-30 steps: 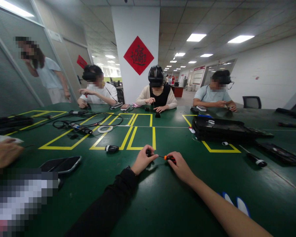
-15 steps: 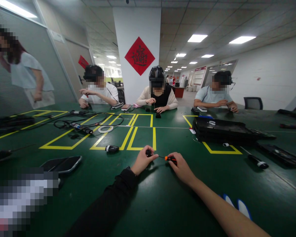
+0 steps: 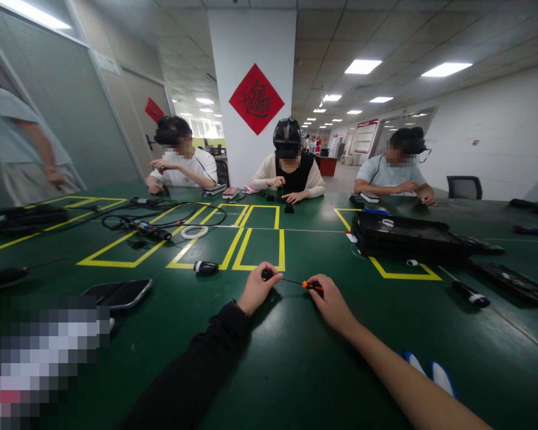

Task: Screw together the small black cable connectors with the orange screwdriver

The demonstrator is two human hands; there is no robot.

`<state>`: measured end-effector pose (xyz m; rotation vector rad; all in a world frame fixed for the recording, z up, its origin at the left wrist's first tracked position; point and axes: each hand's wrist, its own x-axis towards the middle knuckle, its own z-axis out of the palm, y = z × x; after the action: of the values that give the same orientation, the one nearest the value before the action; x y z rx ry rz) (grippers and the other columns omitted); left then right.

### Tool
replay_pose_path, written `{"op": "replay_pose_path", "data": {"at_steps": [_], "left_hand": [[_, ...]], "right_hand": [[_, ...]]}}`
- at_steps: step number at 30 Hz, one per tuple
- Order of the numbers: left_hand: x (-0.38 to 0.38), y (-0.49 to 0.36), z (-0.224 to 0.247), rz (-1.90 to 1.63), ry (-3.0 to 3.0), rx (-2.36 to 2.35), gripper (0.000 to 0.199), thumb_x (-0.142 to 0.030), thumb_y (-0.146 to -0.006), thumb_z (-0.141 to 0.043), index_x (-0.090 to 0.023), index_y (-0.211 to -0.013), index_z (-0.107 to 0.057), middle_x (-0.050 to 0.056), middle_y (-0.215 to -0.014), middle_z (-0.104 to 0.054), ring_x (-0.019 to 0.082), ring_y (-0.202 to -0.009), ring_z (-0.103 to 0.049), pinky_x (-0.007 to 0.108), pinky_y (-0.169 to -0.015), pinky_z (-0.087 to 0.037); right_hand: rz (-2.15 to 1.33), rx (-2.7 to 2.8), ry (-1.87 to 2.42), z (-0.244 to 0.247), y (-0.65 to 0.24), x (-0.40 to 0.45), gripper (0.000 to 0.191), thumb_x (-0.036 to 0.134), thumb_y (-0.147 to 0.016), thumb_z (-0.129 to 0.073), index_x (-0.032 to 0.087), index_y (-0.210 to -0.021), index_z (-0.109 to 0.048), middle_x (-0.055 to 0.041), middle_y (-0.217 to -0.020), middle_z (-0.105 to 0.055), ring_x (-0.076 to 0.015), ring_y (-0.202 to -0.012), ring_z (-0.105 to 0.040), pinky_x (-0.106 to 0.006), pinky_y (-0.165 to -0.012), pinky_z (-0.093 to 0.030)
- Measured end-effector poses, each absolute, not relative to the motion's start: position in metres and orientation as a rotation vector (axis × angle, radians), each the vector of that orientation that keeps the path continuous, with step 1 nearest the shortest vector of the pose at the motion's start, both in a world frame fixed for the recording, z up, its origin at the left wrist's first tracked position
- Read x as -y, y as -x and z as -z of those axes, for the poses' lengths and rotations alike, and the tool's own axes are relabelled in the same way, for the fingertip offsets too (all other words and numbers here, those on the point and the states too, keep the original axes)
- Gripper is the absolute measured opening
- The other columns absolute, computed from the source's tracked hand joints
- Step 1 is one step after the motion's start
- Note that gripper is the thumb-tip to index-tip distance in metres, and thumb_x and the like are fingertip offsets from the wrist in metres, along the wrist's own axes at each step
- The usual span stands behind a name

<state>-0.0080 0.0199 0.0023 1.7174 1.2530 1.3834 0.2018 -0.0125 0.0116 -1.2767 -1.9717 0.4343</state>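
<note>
My left hand (image 3: 257,291) is closed round a small black part (image 3: 266,275), whose round dark end shows between thumb and fingers; its kind cannot be made out. Across from it, my right hand (image 3: 329,301) grips a screwdriver (image 3: 312,288) by its orange and black handle. The thin shaft points left and its tip reaches the thumb of my left hand, beside the black part. Whether the tip touches the part is hidden. Both hands are just above the green table (image 3: 278,370), in front of the yellow tape outlines.
A black and white cylinder (image 3: 205,267) lies left of my hands. Farther left are a phone (image 3: 121,294) and tangled black cables (image 3: 143,227). At right stand stacked black trays (image 3: 399,234) and another screwdriver (image 3: 473,295). Several people with headsets sit across the table.
The screwdriver has drawn slightly right, and more of its shaft shows between my hands. The black part has turned a little in my left hand. The standing person has moved left.
</note>
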Motion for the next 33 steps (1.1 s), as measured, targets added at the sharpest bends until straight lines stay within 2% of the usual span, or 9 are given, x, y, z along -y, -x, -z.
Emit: {"op": "replay_pose_path", "data": {"at_steps": [6, 13, 20, 28, 33], "left_hand": [[-0.016, 0.009, -0.006, -1.439, -1.801, -1.346, 0.02, -0.035, -0.067, -0.062, -0.017, -0.067, -0.053, -0.002, -0.063, -0.055, 0.011, -0.061, -0.048, 0.022, -0.06, -0.037], [-0.002, -0.004, -0.011, -1.009, -2.295, -1.189, 0.012, -0.029, -0.065, -0.065, -0.02, -0.07, -0.059, 0.0, -0.07, -0.059, 0.013, -0.064, -0.05, 0.022, -0.058, -0.035], [-0.002, -0.005, -0.012, -0.847, -2.424, -1.281, 0.016, -0.034, -0.069, -0.063, -0.02, -0.075, -0.06, -0.001, -0.074, -0.059, 0.012, -0.068, -0.051, 0.021, -0.06, -0.034], [-0.002, -0.004, -0.013, -0.968, -2.286, -1.208, 0.022, -0.037, -0.067, -0.064, -0.018, -0.078, -0.059, -0.001, -0.075, -0.06, 0.012, -0.069, -0.054, 0.022, -0.063, -0.039], [-0.004, -0.005, -0.014, -1.287, -1.833, -1.171, 0.032, -0.041, -0.076, -0.053, -0.018, -0.098, -0.049, 0.0, -0.074, -0.061, 0.011, -0.062, -0.058, 0.024, -0.063, -0.044]], "right_hand": [[-0.397, 1.907, 1.358, -0.006, -0.203, 0.01, 0.019, 0.018, -0.081, -0.042, 0.021, -0.096, -0.055, -0.006, -0.095, -0.056, -0.0197, -0.09, -0.05, -0.036, -0.082, -0.04], [-0.323, 1.927, 1.384, -0.003, -0.204, 0.009, 0.019, 0.019, -0.081, -0.043, 0.02, -0.096, -0.055, -0.0062, -0.094, -0.056, -0.0197, -0.091, -0.049, -0.035, -0.082, -0.039], [-0.228, 2.019, 1.432, -0.005, -0.202, 0.011, 0.016, 0.02, -0.08, -0.045, 0.019, -0.089, -0.058, -0.006, -0.092, -0.054, -0.0193, -0.09, -0.048, -0.033, -0.08, -0.039], [-0.076, 2.075, 1.493, -0.013, -0.2, 0.02, 0.015, 0.022, -0.079, -0.046, 0.02, -0.089, -0.058, -0.0061, -0.089, -0.054, -0.0205, -0.089, -0.049, -0.033, -0.076, -0.041], [0.024, 2.085, 1.506, -0.022, -0.194, 0.026, 0.017, 0.023, -0.077, -0.05, 0.019, -0.093, -0.056, -0.0076, -0.092, -0.054, -0.0218, -0.089, -0.05, -0.035, -0.074, -0.042]]}}
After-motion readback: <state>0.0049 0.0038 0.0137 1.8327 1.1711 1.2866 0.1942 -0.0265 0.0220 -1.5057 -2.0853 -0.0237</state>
